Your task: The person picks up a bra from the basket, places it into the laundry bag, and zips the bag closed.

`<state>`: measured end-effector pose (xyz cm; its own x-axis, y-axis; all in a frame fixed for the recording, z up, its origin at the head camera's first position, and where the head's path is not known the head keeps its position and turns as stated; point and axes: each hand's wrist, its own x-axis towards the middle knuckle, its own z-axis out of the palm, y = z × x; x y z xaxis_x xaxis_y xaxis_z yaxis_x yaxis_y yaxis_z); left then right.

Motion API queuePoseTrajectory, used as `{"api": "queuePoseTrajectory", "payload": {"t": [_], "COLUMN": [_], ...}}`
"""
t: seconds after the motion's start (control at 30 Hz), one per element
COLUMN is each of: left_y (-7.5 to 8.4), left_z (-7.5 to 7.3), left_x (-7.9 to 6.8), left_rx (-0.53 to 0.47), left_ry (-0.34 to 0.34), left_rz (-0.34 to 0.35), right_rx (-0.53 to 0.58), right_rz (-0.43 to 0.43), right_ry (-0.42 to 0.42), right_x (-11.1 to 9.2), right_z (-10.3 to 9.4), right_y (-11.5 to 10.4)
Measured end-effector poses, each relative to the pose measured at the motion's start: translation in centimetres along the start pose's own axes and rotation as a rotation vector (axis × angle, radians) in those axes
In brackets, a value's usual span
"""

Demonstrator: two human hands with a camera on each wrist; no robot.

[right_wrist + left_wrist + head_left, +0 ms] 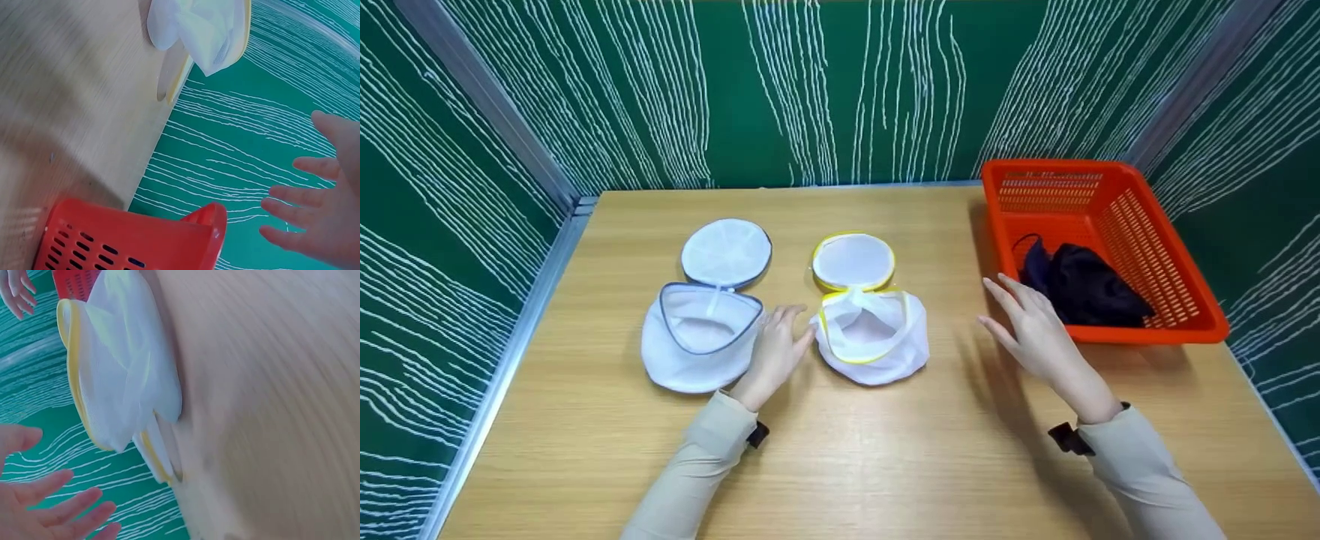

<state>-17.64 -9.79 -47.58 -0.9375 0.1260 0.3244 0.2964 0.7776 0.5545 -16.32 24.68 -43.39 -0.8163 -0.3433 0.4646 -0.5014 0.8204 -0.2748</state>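
Two white mesh laundry bags stand on the table with their round lids folded back. The grey-trimmed bag [694, 367] is on the left, and the yellow-trimmed bag [896, 360] is to its right. Between them hovers my left hand [776, 349], its fingers spread and holding nothing. My right hand [1035, 334] is raised in front of the near left side of the red basket [1192, 330], fingers extended, with nothing in it. Dark cloth items [1095, 289] lie inside the basket. In the right wrist view the outstretched right hand [309, 197] appears above the basket's level.
The wooden table [847, 465] carries the bags and the basket. Green panels [840, 90] with white wavy lines enclose its back and sides, joined by metal posts [495, 105].
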Motion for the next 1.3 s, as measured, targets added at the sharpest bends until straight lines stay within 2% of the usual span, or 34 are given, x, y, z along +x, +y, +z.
{"api": "queuePoseTrajectory", "payload": {"t": [0.33, 0.63, 0.83, 1.0, 1.17, 1.2, 1.23, 1.3], "left_y": [0.2, 0.2, 0.0, -0.3, -6.6, -7.7, -8.1, -6.3], "left_z": [1.4, 2.3, 2.6, 2.9, 9.5, 10.5, 11.1, 9.5], "left_x": [1.6, 3.2, 3.9, 4.1, 5.2, 5.3, 5.4, 5.1], "left_rx": [-0.285, -0.52, -0.586, -0.636, -0.761, -0.795, -0.802, -0.794], "left_ry": [-0.041, -0.105, -0.134, -0.183, -0.205, -0.206, -0.214, -0.225], "left_rz": [-0.293, -0.52, -0.551, -0.584, -0.575, -0.544, -0.553, -0.567], "right_rx": [0.003, -0.021, -0.025, -0.009, -0.02, -0.028, -0.035, -0.055], "right_rz": [-0.06, -0.07, -0.069, -0.013, 0.041, 0.058, 0.081, 0.122], "right_ry": [0.018, -0.031, -0.059, -0.13, -0.226, -0.25, -0.281, -0.339], "right_x": [0.4, 1.0, 1.5, 1.8, 2.3, 2.4, 2.6, 2.9], "right_z": [-0.9, -2.2, -3.0, -4.0, -5.1, -5.4, -5.7, -6.3], "right_y": [0.2, 0.5, 0.8, 1.1, 1.7, 1.9, 2.0, 2.4]}}
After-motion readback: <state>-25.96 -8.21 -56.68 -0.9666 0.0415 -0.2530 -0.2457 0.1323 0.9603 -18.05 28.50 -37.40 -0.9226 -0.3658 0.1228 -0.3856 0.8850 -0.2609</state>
